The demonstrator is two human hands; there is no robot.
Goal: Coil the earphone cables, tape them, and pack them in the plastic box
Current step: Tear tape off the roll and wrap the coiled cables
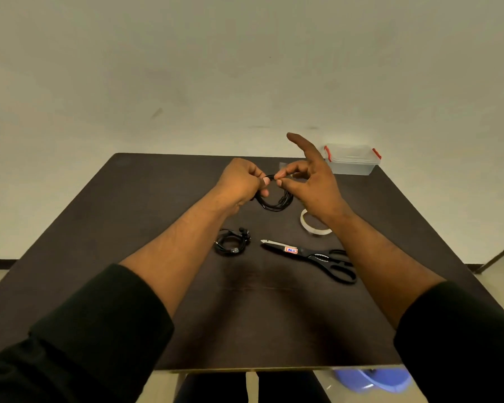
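Black-sleeved forearms reach mid-frame: left hand [239, 181] grips coiled black earphone cable [275, 203], right hand [309, 181] pinches top, forefinger raised. Loops likely spring apart if pinch slackens.

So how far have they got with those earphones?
One coiled earphone already lies on the table; whether it is taped is unclear. In hand: the left hand and right hand pinch a second coil at its top. The tape roll and scissors lie nearby. Nothing shows inside the plastic box, so packing remains.
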